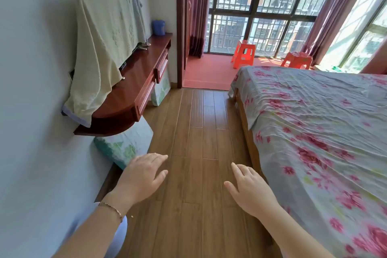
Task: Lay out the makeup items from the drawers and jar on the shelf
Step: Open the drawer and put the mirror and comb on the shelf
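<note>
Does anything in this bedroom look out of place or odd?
Mildly odd: a cream cloth is draped over something on the wooden shelf, hiding it, and a floral pillow is wedged on the floor beneath. Nothing looks spilled or broken.

The person shows two bare arms. Each arm ends in a bare hand. The left hand (142, 174) has no rings on the fingers that can be seen. The right hand (249, 188) has no rings on show either. The nails look short and plain, with no bright paint.

Just behind the left hand, on the wrist, there is a thin bracelet (111, 208). It is a fine chain with a gold or pink shine, and it sits a bit slanted across the wrist.

No sleeves cover the forearms. Below the left arm there is a bit of pale bluish-white cloth (117, 232), which may be clothing; it is too blurry to tell.
</note>
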A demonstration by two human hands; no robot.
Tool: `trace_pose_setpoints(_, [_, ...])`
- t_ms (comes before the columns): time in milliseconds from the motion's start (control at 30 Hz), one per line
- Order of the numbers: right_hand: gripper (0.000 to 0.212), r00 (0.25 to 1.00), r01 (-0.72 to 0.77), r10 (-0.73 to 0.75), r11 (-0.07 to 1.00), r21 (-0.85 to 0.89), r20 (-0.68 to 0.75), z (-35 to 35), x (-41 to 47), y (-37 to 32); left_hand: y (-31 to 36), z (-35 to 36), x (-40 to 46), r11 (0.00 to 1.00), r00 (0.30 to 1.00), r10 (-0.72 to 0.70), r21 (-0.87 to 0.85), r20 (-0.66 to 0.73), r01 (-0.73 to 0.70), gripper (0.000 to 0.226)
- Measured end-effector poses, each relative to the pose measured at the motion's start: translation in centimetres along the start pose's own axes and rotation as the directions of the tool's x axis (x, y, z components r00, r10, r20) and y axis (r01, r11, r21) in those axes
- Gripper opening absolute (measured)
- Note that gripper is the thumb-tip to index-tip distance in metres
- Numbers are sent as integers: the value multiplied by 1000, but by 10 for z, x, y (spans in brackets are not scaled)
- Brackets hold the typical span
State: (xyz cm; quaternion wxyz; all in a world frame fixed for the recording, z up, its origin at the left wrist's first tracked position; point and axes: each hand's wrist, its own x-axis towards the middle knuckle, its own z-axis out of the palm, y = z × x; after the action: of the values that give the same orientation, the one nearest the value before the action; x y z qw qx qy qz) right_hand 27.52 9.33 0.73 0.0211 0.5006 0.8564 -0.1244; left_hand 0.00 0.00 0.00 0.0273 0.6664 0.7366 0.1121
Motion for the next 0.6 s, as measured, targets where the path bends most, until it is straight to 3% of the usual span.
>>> trace_pose_setpoints(200, [62,999,45,-45,999,16,2,8,48,13,-8,28,41,999,1000,10,35,-23,-10,62])
trace_pose_setpoints(433, [61,1000,31,-31,999,10,-2,-16,147,19,-40,32,145,1000,999,-8,-15,-38,7,51])
trace_pose_setpoints(600, [60,999,14,-13,999,29,-46,-58,238,11,-77,15,238,1000,999,18,-3,-31,-19,68])
